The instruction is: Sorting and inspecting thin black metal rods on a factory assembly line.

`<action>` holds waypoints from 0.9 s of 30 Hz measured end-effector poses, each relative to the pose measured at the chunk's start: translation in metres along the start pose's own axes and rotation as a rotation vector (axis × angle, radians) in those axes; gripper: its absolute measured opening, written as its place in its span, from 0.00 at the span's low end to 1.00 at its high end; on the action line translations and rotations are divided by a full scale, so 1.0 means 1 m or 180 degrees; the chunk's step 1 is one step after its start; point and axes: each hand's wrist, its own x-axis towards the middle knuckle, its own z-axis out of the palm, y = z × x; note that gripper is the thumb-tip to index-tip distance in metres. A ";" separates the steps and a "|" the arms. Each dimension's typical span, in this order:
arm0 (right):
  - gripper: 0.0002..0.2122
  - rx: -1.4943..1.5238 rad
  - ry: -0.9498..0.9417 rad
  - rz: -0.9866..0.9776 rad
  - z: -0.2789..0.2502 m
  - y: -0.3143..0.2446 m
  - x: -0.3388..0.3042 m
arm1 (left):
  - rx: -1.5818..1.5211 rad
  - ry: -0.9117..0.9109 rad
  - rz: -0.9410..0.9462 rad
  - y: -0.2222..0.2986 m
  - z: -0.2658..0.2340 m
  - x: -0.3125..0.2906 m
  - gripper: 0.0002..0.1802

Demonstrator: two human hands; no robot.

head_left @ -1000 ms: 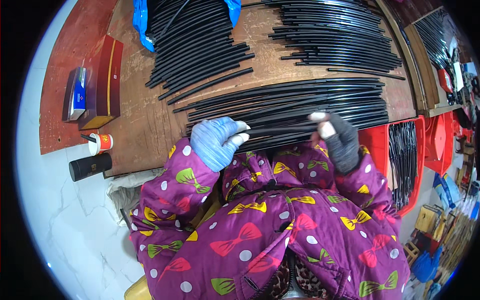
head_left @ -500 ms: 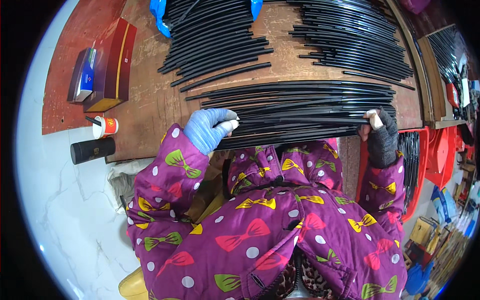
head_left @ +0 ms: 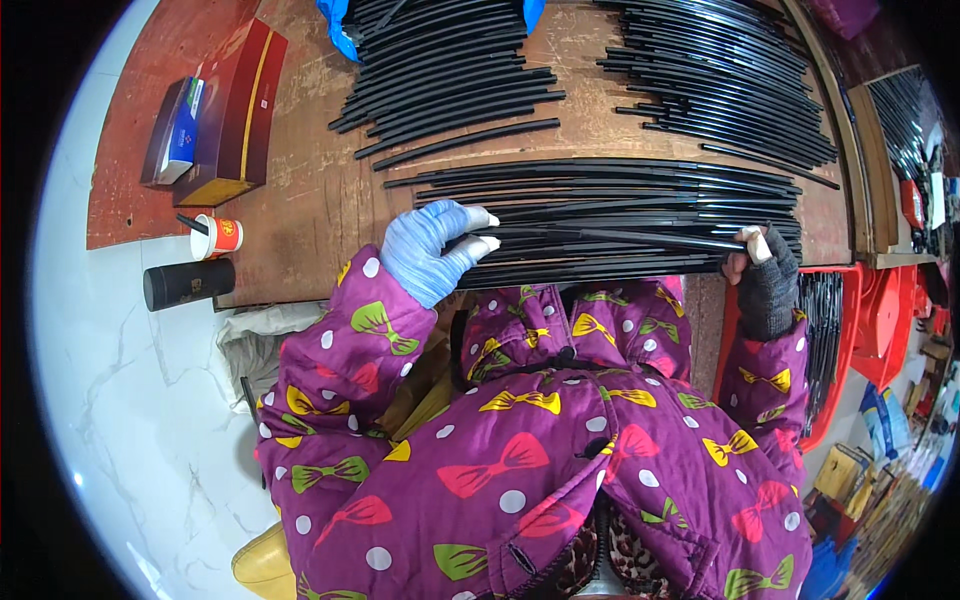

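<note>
A long, thin black rod [head_left: 650, 238] lies crosswise in front of me, above a layer of similar black rods [head_left: 600, 190] along the table's near edge. My right hand [head_left: 765, 280], in a dark grey fingerless glove with white wrapping on the thumb, pinches the rod's right end. At its left end is my left hand [head_left: 430, 252], in a light blue glove with white-covered fingertips. The left thumb and forefinger are spread apart, with the rod's tip between them and no visible grip on it. The other left fingers are partly hidden.
Two more rod piles lie farther back, a left pile [head_left: 450, 90] by blue plastic and a right pile [head_left: 720, 80]. Maroon box [head_left: 230, 120], paper cup [head_left: 222, 237] and black cylinder [head_left: 188, 284] stand left. A red crate [head_left: 850, 340] holds rods at right.
My left thumb and forefinger have parted from a pinch at the rod's left end. My right hand keeps its hold at the other end. The whole view has shifted slightly.
</note>
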 end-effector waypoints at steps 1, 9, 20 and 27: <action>0.10 0.0021 0.0013 0.0018 0.001 0.000 0.000 | -0.0002 0.0001 -0.0001 -0.001 0.000 0.000 0.12; 0.10 -0.0044 0.0219 0.0068 0.008 -0.001 -0.005 | 0.0087 0.0055 0.0275 -0.002 0.002 -0.002 0.10; 0.11 -0.0247 0.0313 -0.0488 -0.052 -0.013 0.015 | -0.1631 -0.0303 -0.1887 -0.013 -0.026 -0.005 0.06; 0.09 -0.0917 0.0644 -0.0389 -0.019 -0.024 0.013 | -0.1614 -0.0244 -0.2070 -0.017 -0.014 -0.003 0.07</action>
